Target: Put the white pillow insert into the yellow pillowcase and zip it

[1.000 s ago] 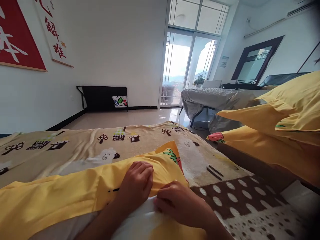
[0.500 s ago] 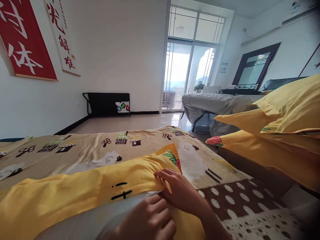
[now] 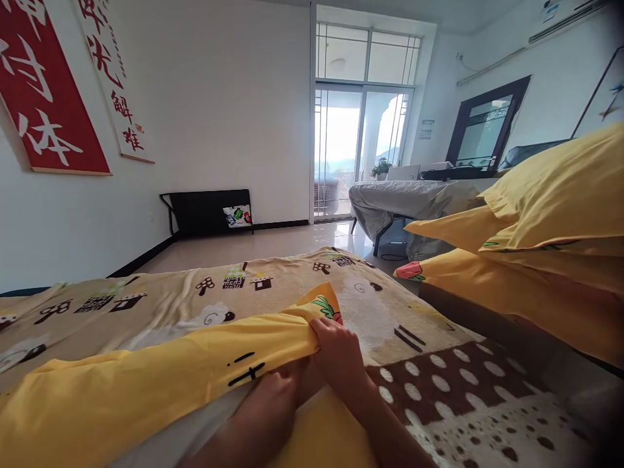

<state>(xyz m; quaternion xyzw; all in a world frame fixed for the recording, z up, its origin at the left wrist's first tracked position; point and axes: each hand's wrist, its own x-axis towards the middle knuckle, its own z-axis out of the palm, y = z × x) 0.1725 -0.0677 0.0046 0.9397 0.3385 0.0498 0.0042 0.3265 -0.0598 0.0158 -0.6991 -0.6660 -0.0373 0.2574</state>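
A yellow pillowcase [image 3: 195, 357] with a carrot print at its corner lies across the bed, partly around a whitish pillow [image 3: 180, 429]. My right hand [image 3: 338, 348] grips the pillowcase edge near the carrot corner, its fingers wrapped round the cloth. Just left of it, my left hand [image 3: 273, 403] reaches under the lifted edge, against the pillow. The fingers of that hand are hidden by the cloth. More yellow fabric [image 3: 326, 432] lies below, between my forearms.
A beige patterned blanket [image 3: 380, 312] covers the bed. Yellow pillows [image 3: 560, 201] are stacked on the right. Beyond stand a plastic-covered table [image 3: 414, 195] and a glass sliding door [image 3: 361, 143]. A black folded frame [image 3: 205, 211] leans by the wall.
My left hand has moved forward and under the pillowcase edge. My right hand has closed more firmly on the edge, which is pulled up a little. The view has shifted slightly.
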